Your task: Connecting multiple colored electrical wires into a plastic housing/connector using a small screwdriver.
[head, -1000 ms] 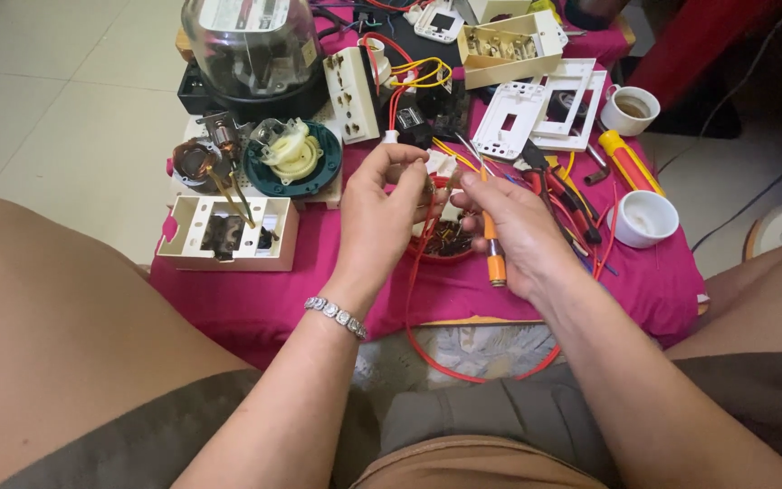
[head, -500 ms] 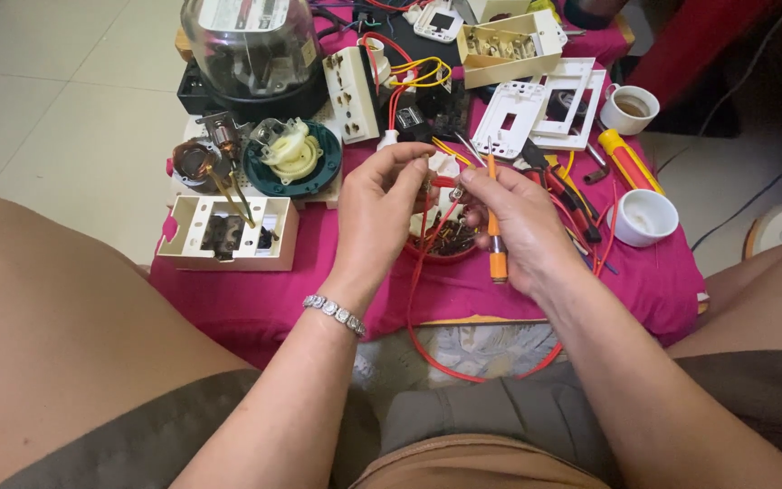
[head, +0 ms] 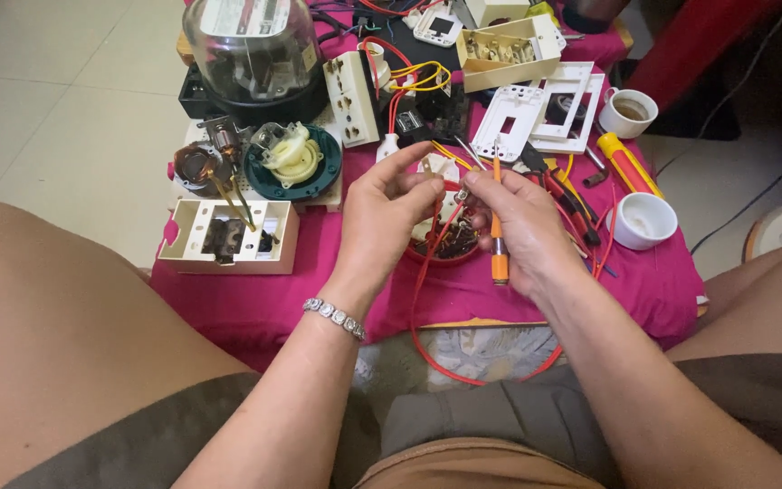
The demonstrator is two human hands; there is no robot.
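Observation:
My left hand (head: 382, 217) is raised over a small red bowl (head: 445, 246) of little parts, its thumb and fingers pinched on a small white part with a brass terminal (head: 450, 186). My right hand (head: 522, 226) faces it and grips an orange-handled screwdriver (head: 497, 231), tip pointing up and away. The right fingertips also touch the small terminal piece. A red wire (head: 427, 299) runs from between my hands and loops down off the table's front edge. A silver bracelet (head: 334, 317) circles my left wrist.
The low table wears a pink cloth (head: 337, 272). On it: an open beige switch box (head: 228, 235), a green round part (head: 291, 163), a glass-domed meter (head: 251, 45), a white socket strip (head: 352, 86), white cover plates (head: 545, 109), two white cups (head: 643, 220), a yellow tool (head: 628, 163). My knees flank the table.
My hands have stayed together over the red bowl, with only small finger shifts. The screwdriver stands a little more upright in my right hand.

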